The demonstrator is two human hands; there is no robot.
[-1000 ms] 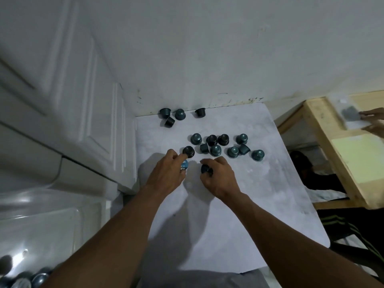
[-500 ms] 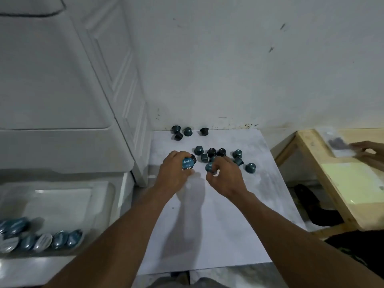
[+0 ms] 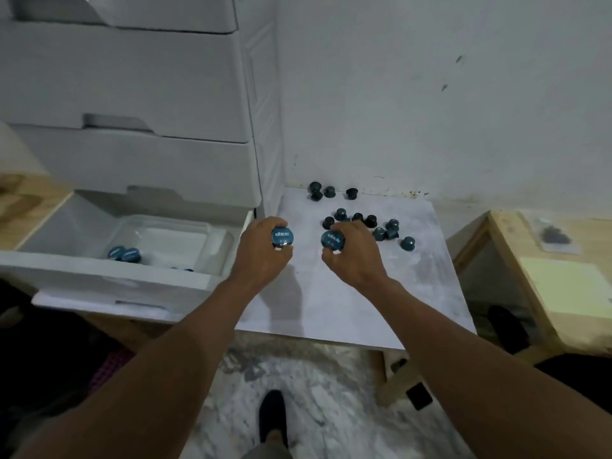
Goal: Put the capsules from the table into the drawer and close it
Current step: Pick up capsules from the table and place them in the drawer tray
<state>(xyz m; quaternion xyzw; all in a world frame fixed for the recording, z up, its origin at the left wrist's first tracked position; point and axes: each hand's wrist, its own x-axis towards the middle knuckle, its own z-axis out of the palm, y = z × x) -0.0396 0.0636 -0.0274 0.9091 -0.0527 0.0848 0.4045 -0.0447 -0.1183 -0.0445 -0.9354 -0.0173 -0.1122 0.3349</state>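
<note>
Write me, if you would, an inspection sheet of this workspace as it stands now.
Surface: white table, scuffed grey, set against the wall.
Job's things: loose capsules scattered on the table's far half, a small group by the wall; open drawer left of the table holds a few stored capsules.
Clutter: nothing seen.
Hands: left hand grips one capsule, right hand grips a second capsule, printed lids facing the camera.
Cables: nothing seen.
Surroundings: white drawer unit, wooden bench with a clear bag at right, marble floor.
</note>
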